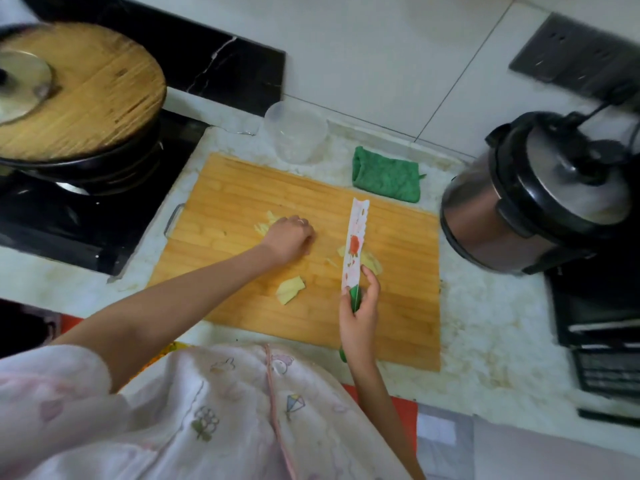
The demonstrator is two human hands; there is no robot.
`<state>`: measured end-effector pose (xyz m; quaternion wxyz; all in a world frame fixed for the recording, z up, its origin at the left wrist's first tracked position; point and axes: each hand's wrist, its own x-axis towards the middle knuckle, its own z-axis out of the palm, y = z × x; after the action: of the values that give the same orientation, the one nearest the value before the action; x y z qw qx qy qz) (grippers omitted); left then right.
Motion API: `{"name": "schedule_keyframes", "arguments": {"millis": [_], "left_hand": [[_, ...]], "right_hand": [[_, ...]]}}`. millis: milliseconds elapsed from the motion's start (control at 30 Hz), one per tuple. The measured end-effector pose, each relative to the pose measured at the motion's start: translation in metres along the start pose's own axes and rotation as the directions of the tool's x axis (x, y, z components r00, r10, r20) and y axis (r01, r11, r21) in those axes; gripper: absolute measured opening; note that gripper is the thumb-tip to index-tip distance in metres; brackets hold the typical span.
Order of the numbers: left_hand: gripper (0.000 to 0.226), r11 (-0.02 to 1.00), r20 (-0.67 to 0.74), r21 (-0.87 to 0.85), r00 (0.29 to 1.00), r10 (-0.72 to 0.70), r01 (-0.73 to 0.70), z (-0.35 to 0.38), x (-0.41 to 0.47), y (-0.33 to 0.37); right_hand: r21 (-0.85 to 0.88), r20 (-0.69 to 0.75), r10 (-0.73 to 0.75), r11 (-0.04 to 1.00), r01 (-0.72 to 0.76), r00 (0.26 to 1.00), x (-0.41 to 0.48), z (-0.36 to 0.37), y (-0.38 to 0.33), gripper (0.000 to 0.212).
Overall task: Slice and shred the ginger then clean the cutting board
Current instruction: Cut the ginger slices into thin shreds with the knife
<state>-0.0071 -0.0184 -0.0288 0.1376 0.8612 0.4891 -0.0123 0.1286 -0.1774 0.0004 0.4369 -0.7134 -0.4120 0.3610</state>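
We cannot see the fingertips of the left hand. They curl under the palm on the cutting board, so we cannot tell whether its grip is clamped on anything. Pale ginger shreds show only partly at the hand's far side. The right hand has its grip clamped round the green handle of the knife and hides most of that handle. The flat white blade bears a red flower print. Yellow ginger slices lie on the board between the hands. The rectangular slatted wooden board lies on the speckled counter. A folded green cloth lies at its far edge.
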Motion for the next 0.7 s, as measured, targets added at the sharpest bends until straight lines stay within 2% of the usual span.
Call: {"name": "schedule_keyframes", "arguments": {"millis": [100, 200, 267, 333, 400, 500, 600, 700], "left_hand": [[0.017, 0.993, 0.067, 0.118, 0.998, -0.006, -0.002, 0.000, 0.007, 0.000], [0.019, 0.987, 0.085, 0.149, 0.995, 0.044, -0.056, 0.001, 0.007, 0.001], [0.018, 0.998, -0.064, -0.016, 0.996, 0.057, -0.058, -0.002, 0.002, -0.002], [0.014, 0.944, -0.268, -0.328, 0.961, -0.070, -0.023, -0.013, -0.010, -0.013], [0.008, 0.854, -0.292, -0.519, 0.932, -0.214, 0.033, -0.023, -0.027, -0.036], [0.008, 0.794, -0.101, -0.587, 0.959, -0.263, 0.156, -0.030, -0.058, -0.078], [0.010, 0.806, 0.058, -0.521, 0.954, -0.295, 0.281, -0.031, -0.078, -0.111], [0.012, 0.806, 0.171, -0.487, 0.942, -0.289, 0.336, -0.031, -0.082, -0.127]], "right_hand": [[-0.022, 0.008, -0.004, 1.000, 0.004, 1.000, 0.000, 0.001, 0.001, 0.049], [-0.035, 0.032, -0.019, 0.999, 0.020, 0.999, 0.003, 0.002, 0.005, 0.051], [-0.042, 0.046, -0.027, 0.999, 0.029, 0.999, 0.005, 0.002, 0.005, 0.052], [-0.057, 0.044, -0.038, 0.998, 0.040, 0.998, 0.008, 0.003, 0.005, 0.051], [-0.067, 0.049, -0.055, 0.996, 0.058, 0.997, 0.010, 0.004, 0.006, 0.050], [-0.091, 0.086, -0.076, 0.992, 0.084, 0.993, 0.015, 0.007, 0.007, 0.049], [-0.096, 0.132, -0.112, 0.988, 0.125, 0.985, 0.019, 0.013, 0.007, 0.054], [-0.078, 0.176, -0.147, 0.983, 0.163, 0.973, 0.023, 0.020, 0.004, 0.056]]}}
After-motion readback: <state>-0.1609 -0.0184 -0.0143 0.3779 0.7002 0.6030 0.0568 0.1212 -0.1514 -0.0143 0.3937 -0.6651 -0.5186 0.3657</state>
